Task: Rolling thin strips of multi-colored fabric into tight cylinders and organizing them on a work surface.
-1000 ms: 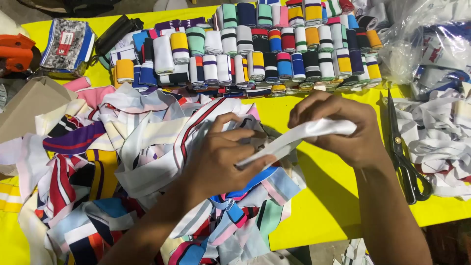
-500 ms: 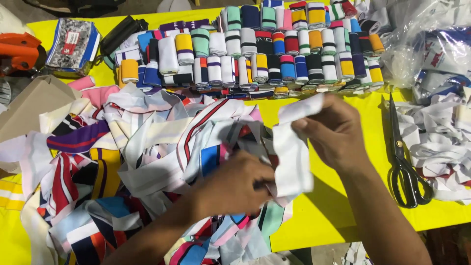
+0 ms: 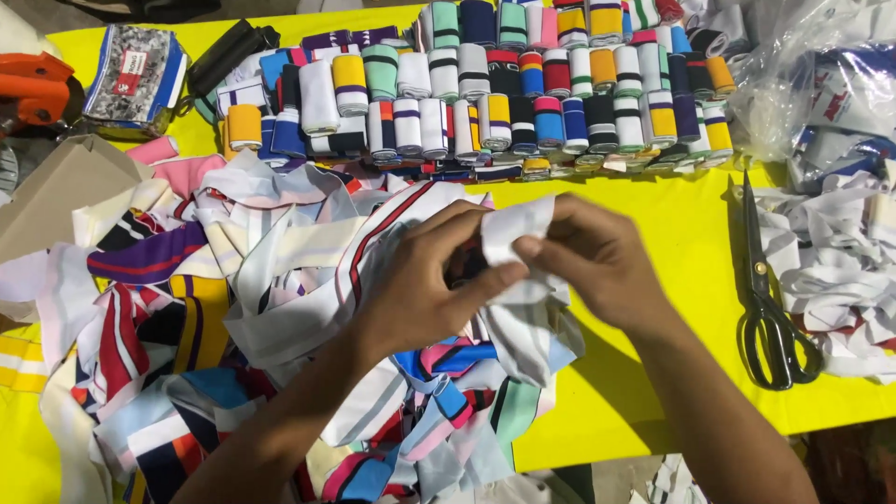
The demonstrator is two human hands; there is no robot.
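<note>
Both hands pinch one white strip [image 3: 516,233] | left fingers [image 3: 485,280], right fingers [image 3: 532,250] closed on it | creased, folded.

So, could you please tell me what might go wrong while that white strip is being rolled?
The white fabric strip, pinched between the left hand and right hand, may slip and unroll. Its tail lies in the loose strip pile and could snag. The scissors lie near the right forearm and might be knocked.
</note>
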